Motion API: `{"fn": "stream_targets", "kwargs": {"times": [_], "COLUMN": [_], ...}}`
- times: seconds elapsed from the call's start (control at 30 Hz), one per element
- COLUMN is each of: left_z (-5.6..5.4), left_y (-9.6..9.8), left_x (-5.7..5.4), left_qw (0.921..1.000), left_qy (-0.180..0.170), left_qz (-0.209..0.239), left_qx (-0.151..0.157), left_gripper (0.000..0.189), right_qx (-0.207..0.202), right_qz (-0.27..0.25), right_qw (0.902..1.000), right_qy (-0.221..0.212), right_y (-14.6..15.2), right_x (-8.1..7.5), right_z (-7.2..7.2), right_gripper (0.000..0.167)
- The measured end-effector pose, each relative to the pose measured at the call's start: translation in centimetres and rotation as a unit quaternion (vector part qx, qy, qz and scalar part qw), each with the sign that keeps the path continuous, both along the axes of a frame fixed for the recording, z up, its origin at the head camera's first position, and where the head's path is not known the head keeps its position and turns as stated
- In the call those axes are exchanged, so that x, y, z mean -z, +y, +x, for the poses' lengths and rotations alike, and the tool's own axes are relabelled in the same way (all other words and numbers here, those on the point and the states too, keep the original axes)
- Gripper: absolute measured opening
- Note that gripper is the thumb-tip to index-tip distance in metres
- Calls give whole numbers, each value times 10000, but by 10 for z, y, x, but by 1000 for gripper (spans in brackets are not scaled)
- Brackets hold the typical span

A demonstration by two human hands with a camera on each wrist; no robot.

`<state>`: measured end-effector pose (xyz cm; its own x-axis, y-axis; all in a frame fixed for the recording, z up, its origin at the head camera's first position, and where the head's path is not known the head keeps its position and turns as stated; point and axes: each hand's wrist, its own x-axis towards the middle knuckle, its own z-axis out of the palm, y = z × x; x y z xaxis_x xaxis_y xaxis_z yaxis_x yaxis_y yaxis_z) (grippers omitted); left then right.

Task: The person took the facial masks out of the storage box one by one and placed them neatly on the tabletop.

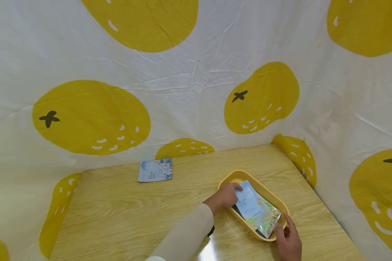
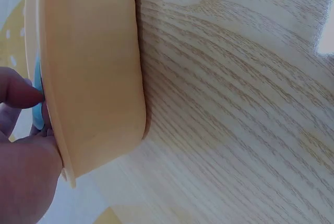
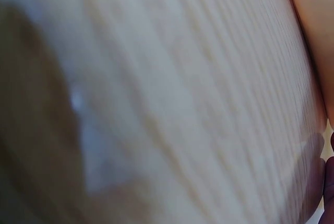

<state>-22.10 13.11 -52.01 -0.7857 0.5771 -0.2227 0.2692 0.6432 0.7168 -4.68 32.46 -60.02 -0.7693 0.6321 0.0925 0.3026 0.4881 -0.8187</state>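
A yellow oblong tray (image 1: 270, 195) stands at an angle on the right part of the table. Inside it lies a light-blue packet (image 1: 253, 204) with a leafy print, over something dark that shows along its edge. My left hand (image 1: 228, 195) reaches over the tray's far left end and pinches the packet's edge between thumb and fingers; in the left wrist view a blue edge (image 2: 37, 96) shows between them at the rim. At the near right corner my right hand (image 1: 289, 240) grips the tray's rim. Only fingertips of it (image 3: 327, 182) appear in the right wrist view.
A second blue packet (image 1: 155, 170) with a floral print lies flat near the table's back edge, left of the tray. White cloth (image 1: 189, 108) with yellow fruit prints hangs behind and beside the wooden table (image 1: 124, 214).
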Motion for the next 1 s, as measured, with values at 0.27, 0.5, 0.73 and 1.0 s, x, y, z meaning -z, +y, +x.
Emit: {"fn": "stream_targets", "kwargs": {"times": [0.27,0.5,0.73,1.0], "left_z": [0,2,7,5], "left_y": [-7,-13,-23,-34], "left_x": [0,0,-5,-6], "left_qw": [9976,9923,9864,9798], "left_qy": [-389,-576,-661,-653], "left_qz": [547,1065,1426,1791], "left_qx": [-151,-255,-480,-609], "left_gripper": [48,57,45,34], "right_qx": [-30,-16,-15,25], "right_qz": [13,121,77,143], "right_qw": [9999,9998,9997,9996], "right_qy": [116,157,241,255], "right_y": [0,2,2,0], "right_x": [1,4,5,4], "right_z": [0,-1,-1,-1], "right_gripper": [49,48,48,48]}}
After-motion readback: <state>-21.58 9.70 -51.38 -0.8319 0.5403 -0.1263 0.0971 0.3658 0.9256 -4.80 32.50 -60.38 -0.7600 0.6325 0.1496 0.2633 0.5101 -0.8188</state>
